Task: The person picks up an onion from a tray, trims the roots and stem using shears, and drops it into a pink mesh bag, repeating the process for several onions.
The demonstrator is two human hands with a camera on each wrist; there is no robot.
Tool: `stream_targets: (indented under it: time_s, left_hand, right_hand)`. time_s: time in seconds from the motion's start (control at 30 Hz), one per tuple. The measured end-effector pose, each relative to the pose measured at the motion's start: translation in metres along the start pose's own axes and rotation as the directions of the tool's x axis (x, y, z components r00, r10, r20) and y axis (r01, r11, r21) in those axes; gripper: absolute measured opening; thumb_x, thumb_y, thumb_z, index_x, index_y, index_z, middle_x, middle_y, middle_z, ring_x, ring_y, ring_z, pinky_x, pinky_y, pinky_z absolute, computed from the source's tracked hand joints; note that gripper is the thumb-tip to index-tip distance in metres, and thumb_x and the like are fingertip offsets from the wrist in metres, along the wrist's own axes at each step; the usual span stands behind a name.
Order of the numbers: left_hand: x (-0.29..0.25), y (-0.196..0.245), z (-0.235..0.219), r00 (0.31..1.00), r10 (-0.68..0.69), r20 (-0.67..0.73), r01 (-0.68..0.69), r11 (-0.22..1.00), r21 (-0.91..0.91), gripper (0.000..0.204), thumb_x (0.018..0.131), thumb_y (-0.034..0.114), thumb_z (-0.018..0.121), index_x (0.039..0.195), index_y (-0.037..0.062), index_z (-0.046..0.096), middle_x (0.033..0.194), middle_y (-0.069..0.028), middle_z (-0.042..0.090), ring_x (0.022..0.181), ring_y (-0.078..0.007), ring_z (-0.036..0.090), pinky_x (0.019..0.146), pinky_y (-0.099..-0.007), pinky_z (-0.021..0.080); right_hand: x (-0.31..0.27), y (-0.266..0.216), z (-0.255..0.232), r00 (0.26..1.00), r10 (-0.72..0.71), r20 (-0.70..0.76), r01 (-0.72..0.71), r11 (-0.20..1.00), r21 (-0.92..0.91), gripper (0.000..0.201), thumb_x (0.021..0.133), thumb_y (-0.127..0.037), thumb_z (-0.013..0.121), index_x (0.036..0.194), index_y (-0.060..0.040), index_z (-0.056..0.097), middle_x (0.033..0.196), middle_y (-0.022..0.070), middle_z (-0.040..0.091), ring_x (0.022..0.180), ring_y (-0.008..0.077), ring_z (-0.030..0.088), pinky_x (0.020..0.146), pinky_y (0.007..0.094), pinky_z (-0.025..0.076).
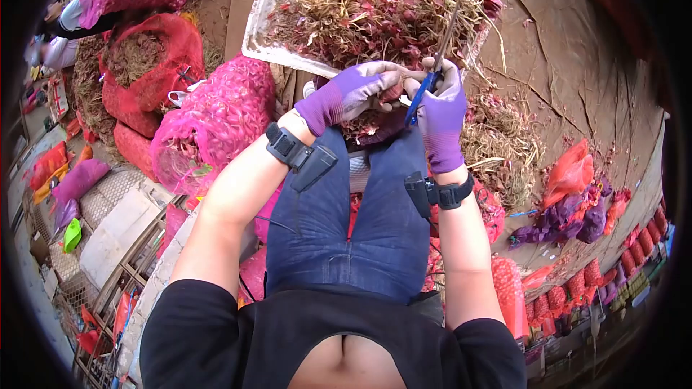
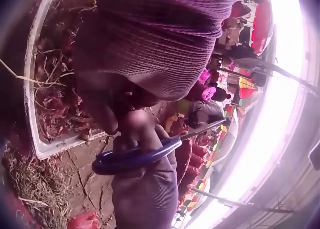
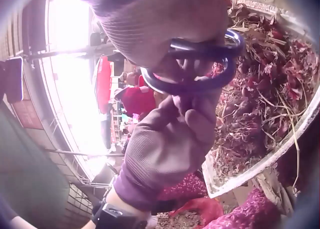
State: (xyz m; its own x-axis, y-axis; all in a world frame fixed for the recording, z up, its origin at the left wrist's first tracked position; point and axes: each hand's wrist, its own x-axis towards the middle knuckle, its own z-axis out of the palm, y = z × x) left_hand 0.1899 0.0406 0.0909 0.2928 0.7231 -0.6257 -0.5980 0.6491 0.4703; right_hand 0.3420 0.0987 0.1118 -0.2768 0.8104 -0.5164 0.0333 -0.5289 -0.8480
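Observation:
My left hand (image 1: 349, 94), in a purple glove, curls round a small dark red shallot (image 1: 393, 94) just above my knees. Close on its right, my gloved right hand (image 1: 441, 112) grips blue-handled scissors (image 1: 425, 90), whose blades point up over the tray. In the left wrist view the left hand (image 2: 160, 44) fills the top and the scissors' handle (image 2: 135, 156) lies across the right glove below. In the right wrist view my fingers pass through the scissors' loops (image 3: 200, 64), with the left hand (image 3: 170, 149) just beneath. The shallot is mostly hidden by the fingers.
A white tray (image 1: 263, 21) heaped with red shallots and dry stalks lies ahead of my knees. Pink mesh sacks (image 1: 216, 119) and a red one (image 1: 151, 65) stand on the left. On the right lie cut stalks (image 1: 504, 144) and red bags (image 1: 569, 173).

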Motion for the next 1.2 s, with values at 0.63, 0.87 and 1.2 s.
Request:
stream_targets:
  time_s: [0.63,0.87,1.2]
  left_hand:
    - [0.017,0.012,-0.038,0.982,0.069,0.178,0.029,0.867,-0.497,0.043,0.096,0.024,0.041,0.128,-0.0052,0.044,0.118,-0.0156,0.056,0.09,-0.0161,0.058,0.068,-0.0226,0.048]
    - [0.013,0.011,-0.014,0.967,-0.208,0.148,0.254,0.74,-0.623,0.025,0.095,0.017,0.035,0.089,0.0,0.053,0.084,-0.0047,0.055,0.07,-0.0133,0.054,0.051,-0.0168,0.042]
    - [0.012,-0.019,-0.003,0.994,-0.11,0.02,0.109,0.921,-0.375,0.018,0.096,0.018,0.043,0.098,0.003,0.052,0.094,-0.0053,0.057,0.068,-0.0099,0.051,0.053,-0.0168,0.041]
  right_hand:
    - [-0.038,0.03,-0.031,0.969,-0.111,0.221,0.226,0.76,-0.61,0.067,0.063,-0.045,0.08,0.106,-0.0012,0.051,0.089,0.016,0.057,0.082,0.0316,0.057,0.071,0.0384,0.046]
    - [-0.025,0.017,-0.007,0.994,-0.111,-0.011,0.094,0.882,-0.462,0.044,0.07,-0.011,0.071,0.11,-0.0064,0.054,0.093,0.0131,0.058,0.083,0.0291,0.058,0.073,0.0362,0.047]
    - [-0.014,0.012,-0.008,0.971,-0.238,0.003,0.203,0.822,-0.533,0.039,0.073,-0.008,0.067,0.11,-0.0071,0.056,0.084,0.0102,0.062,0.066,0.0205,0.062,0.062,0.0309,0.049]
